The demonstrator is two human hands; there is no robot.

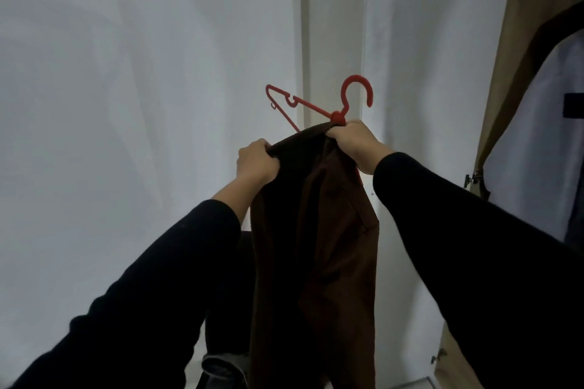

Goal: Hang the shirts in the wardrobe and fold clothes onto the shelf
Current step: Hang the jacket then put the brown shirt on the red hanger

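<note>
**Operator A:** Head view. Report the state of both hands.

**Operator B:** The left hand (256, 162) is closed in a fist on the upper edge of the brown shirt (319, 246), fabric bunched between its curled fingers. The right hand (354, 144) is closed on the same upper edge further to the right, directly below the neck of the red hanger (316, 109). Whether the right hand also grips the hanger body under the cloth cannot be determined. Both arms wear black sleeves (467, 230).

**Operator A:** Position of the garment and hanger?

**Operator B:** The shirt is held up in mid-air at the centre of the view and hangs straight down from both hands, its lower end leaving the bottom of the view. The hanger is tilted: its hook rises above the right hand, opening to the right, and its left arm projects up and to the left, clear of the fabric. The right arm of the hanger is covered by the shirt and hand.

**Operator A:** Surroundings?

**Operator B:** White wardrobe doors (142, 104) stand closed behind the shirt. At the right edge, an open wardrobe compartment (512, 57) with light wood walls holds a hanging white garment (537, 151) with a dark collar. A metal hinge (473, 179) is visible on the compartment's edge. The shirt is outside that compartment, to its left.
</note>
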